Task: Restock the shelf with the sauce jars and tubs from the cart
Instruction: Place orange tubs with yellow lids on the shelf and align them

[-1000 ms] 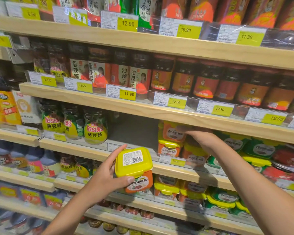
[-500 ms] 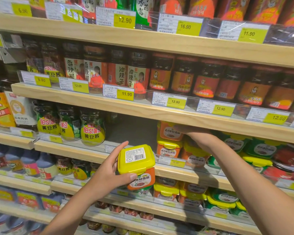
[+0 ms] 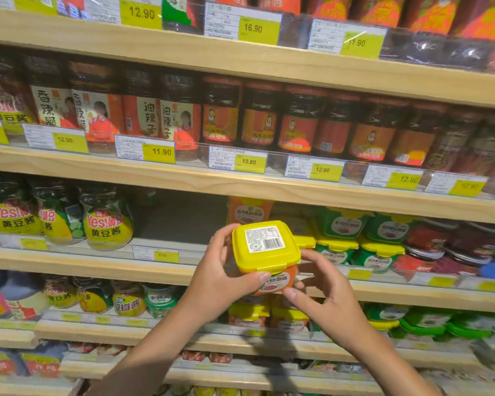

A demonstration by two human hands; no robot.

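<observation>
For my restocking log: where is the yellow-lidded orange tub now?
In the head view's centre, the yellow-lidded tub is held by the left hand and right hand in front of the shelf, just below a shelved orange tub.

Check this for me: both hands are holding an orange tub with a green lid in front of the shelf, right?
No. The head view shows the lid is yellow, not green. The left hand and right hand do hold the orange tub in front of the shelf.
</observation>
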